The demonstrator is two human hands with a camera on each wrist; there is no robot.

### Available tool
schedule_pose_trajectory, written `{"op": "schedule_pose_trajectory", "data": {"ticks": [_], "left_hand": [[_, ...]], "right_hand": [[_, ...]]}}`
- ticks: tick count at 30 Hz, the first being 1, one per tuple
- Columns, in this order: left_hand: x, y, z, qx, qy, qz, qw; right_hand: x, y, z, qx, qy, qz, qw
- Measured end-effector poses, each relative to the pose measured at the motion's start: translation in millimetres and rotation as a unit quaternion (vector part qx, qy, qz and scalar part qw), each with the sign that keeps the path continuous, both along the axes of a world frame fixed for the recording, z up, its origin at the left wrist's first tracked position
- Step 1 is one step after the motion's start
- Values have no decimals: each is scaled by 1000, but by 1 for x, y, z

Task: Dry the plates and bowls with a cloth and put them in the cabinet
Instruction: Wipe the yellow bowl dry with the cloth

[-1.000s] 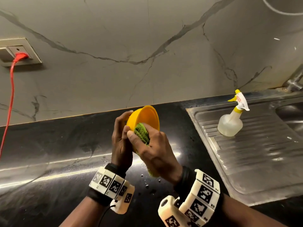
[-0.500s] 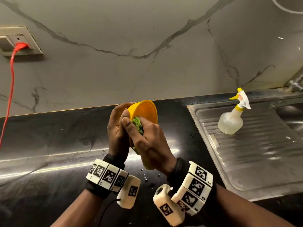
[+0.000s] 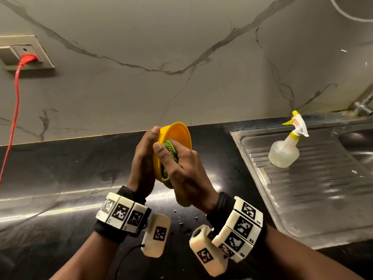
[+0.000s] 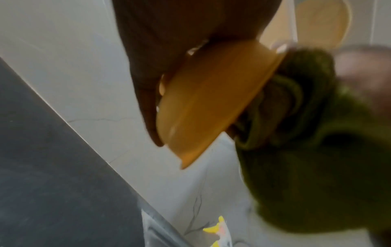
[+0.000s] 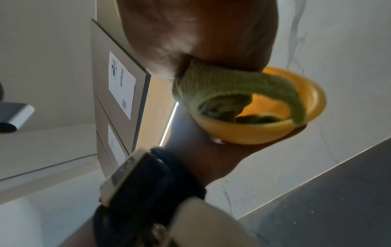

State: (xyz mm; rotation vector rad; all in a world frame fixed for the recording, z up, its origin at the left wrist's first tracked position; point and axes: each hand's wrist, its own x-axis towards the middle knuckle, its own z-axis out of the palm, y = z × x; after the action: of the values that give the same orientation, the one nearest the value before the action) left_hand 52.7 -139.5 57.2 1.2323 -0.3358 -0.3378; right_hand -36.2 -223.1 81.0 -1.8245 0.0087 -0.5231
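A small yellow bowl [image 3: 177, 134] is held on its side above the black counter, its mouth turned toward my right hand. My left hand [image 3: 144, 156] grips it from behind, fingers curled round the rim and base. A bunched green cloth [image 3: 170, 152] is pressed into the bowl by my right hand [image 3: 179, 166], which holds the cloth with thumb and fingers curled on it. In the left wrist view the bowl [image 4: 207, 100] shows edge-on with the cloth [image 4: 306, 150] beside it. The right wrist view shows the cloth [image 5: 228, 86] looping into the bowl [image 5: 275, 128].
A spray bottle [image 3: 286, 150] with a yellow nozzle stands on the steel sink drainboard [image 3: 314, 190] at the right. A red cable [image 3: 16, 93] hangs from a wall socket [image 3: 24, 52] at the far left. The black counter [image 3: 60, 178] carries water drops below my hands. Cabinet fronts [image 5: 118, 93] show in the right wrist view.
The bowl has tilted further onto its side in my left hand. My right hand has turned with the cloth inside the bowl, thumb now higher against the rim.
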Motion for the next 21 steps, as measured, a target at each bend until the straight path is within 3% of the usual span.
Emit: {"op": "schedule_pose_trajectory", "data": {"ticks": [5,10,13,15,17,19,21], "left_hand": [[-15,-7,-13,-6,-172,81,982],[-14,-2,-32,58,-303,113,945],[-12,2,-21,73,-251,81,962],[-3,3,-12,80,-106,35,990],[3,3,-5,60,36,-25,997],[0,0,-1,40,42,-32,998],[-6,-5,1,25,-28,10,999]], "right_hand": [[4,-2,8,58,30,-33,997],[4,-5,3,66,47,-42,996],[1,-11,-2,-35,20,-41,998],[-1,-13,-3,-100,-1,-26,995],[-2,-10,-4,-144,-11,-19,989],[-1,-3,-5,-119,-10,-21,993],[0,0,-4,-71,4,-26,997]]}}
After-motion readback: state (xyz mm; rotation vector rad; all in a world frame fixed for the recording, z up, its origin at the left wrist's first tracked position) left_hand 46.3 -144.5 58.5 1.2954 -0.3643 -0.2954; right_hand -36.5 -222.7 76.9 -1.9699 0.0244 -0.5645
